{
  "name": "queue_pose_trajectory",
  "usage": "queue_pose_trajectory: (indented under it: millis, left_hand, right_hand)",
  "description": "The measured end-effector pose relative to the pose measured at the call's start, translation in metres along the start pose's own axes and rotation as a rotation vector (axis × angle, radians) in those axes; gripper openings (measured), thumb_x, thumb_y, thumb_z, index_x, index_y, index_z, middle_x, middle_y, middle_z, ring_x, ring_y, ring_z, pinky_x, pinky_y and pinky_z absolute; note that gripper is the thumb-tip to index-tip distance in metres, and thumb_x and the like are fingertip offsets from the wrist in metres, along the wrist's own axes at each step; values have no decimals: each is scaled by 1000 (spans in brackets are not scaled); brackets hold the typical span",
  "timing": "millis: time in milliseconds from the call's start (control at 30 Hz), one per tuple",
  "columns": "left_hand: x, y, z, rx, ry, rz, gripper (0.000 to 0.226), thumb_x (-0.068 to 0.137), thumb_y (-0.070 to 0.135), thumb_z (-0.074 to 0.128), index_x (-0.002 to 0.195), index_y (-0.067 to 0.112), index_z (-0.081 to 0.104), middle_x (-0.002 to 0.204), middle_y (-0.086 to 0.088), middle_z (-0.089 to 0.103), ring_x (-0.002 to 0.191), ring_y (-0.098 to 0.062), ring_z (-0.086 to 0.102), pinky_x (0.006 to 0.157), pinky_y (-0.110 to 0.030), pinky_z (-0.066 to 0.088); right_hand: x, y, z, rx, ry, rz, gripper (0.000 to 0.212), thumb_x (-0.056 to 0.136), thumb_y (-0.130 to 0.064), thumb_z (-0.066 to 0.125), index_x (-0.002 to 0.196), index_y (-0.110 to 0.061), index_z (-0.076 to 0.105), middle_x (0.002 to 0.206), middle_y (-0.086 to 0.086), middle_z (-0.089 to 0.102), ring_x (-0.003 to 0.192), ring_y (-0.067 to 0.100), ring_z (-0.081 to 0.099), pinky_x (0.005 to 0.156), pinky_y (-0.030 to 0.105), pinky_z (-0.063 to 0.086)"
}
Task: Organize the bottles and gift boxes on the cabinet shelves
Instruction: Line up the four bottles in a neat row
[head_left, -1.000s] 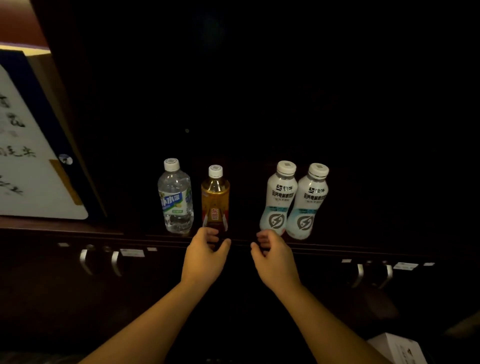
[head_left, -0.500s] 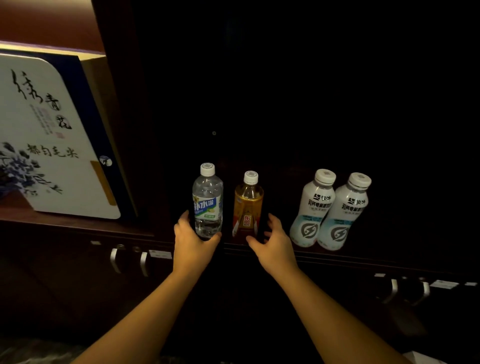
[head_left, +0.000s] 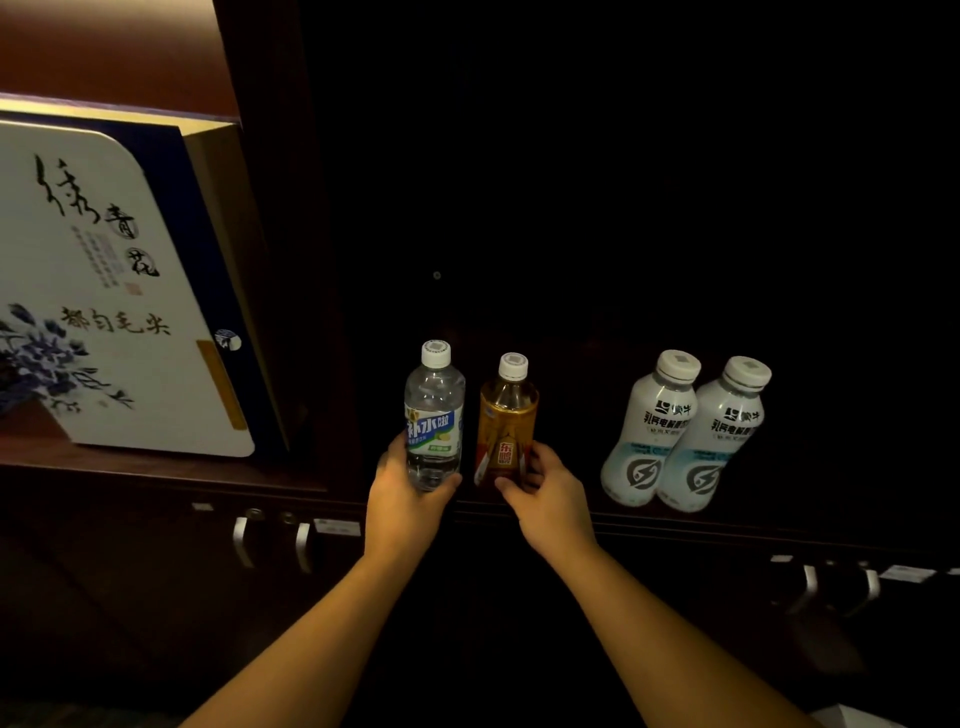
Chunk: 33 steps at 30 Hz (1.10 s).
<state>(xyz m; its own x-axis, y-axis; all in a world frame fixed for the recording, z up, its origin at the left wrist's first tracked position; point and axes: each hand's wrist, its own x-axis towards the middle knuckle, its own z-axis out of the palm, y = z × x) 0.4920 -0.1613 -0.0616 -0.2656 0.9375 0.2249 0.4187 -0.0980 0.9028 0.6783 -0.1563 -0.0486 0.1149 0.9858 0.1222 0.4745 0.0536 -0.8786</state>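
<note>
Hands grip one bottle apiece, left hand (head_left: 402, 493) round the clear bottle (head_left: 434, 415), right hand (head_left: 550, 493) round the amber bottle (head_left: 506, 423), likely to shift both together along the shelf (head_left: 156, 475).

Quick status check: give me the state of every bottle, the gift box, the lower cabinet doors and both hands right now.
Clear water bottle with blue label: upright, capped, gripped by left hand.
Amber drink bottle: upright, capped, gripped by right hand.
Two white opaque bottles: capped, side by side, untouched.
White and navy gift box: standing, closed.
Lower cabinet doors: shut.
</note>
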Motion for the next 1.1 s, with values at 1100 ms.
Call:
queue_pose_trajectory:
  millis: [1100]
  left_hand:
    - [-66,36,19,42,103,200,43,80,36,77,113,37,48,107,25,46,107,-1,49,86,-22,47]
  right_hand:
    - [-41,39,-85,70,125,-46,37,86,-26,76,118,-32,58,112,-17,62,103,-1,61,83,16,51]
